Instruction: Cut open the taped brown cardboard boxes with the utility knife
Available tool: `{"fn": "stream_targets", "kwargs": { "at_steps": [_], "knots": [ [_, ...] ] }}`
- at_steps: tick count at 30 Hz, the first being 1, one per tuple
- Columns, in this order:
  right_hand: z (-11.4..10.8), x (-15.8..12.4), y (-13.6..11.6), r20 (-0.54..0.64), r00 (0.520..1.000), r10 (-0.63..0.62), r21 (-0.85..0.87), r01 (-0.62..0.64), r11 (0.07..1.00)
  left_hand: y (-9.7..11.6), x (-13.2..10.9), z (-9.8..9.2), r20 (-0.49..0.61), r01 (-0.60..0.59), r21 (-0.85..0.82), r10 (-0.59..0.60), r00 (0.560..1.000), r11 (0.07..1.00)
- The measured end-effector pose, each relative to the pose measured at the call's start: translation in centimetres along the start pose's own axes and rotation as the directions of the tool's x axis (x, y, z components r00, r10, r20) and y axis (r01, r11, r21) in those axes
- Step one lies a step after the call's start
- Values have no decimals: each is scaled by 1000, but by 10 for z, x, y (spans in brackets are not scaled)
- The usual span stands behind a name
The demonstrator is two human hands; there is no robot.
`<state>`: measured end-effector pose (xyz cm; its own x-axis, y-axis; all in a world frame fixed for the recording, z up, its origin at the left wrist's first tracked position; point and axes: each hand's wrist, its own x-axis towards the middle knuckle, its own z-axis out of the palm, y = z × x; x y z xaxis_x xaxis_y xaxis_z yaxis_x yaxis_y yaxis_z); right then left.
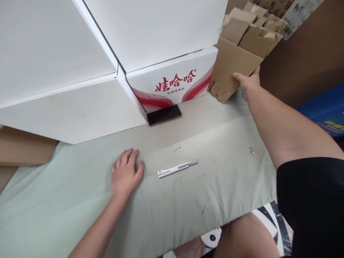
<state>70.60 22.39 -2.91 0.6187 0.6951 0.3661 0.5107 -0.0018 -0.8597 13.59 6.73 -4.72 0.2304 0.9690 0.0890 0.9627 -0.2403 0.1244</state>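
My left hand (125, 174) lies flat on the pale green sheet (67, 200) with fingers stretched out, holding nothing. A slim white utility knife (177, 168) rests on the sheet just to its right. My right hand (248, 85) reaches far to the upper right and grips the lower edge of a folded brown cardboard box (236, 61), one of several flattened boxes leaning there. A black phone (164, 114) lies in front of a white carton with red characters (174, 80).
Large white boxes (53, 64) fill the left and upper view. Brown cardboard (21, 148) lies at the far left. A big brown panel (309, 53) and a blue box (325, 111) stand at the right. A small clear scrap (255, 152) lies on the sheet.
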Motion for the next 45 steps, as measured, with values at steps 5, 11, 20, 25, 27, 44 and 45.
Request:
{"fn": "stream_targets", "kwargs": {
  "at_steps": [5,11,20,25,27,44,45],
  "knots": [
    [17,-9,-26,-31,989,146,105,-142,984,-3,0,3,-25,11,-27,-12,1000,1000],
    [20,-21,-49,1,998,63,132,-62,989,0,1,0,-3,8,1,-8,1000,1000],
    [-3,-35,-60,25,996,-85,-37,86,996,4,1,-3,18,8,15,-8,1000,1000],
    [4,-47,-42,41,997,72,-206,-62,977,6,1,-4,19,14,28,-15,1000,999],
    [8,-53,-30,60,990,128,-220,-112,969,7,0,-5,26,17,33,-18,1000,999],
    [-11,-80,11,55,987,152,-283,-130,950,12,-3,-4,34,33,-4,-33,999,999],
    [-17,-88,12,58,988,140,-263,-121,957,12,-3,-4,35,35,-8,-35,999,999]
  ]
}}
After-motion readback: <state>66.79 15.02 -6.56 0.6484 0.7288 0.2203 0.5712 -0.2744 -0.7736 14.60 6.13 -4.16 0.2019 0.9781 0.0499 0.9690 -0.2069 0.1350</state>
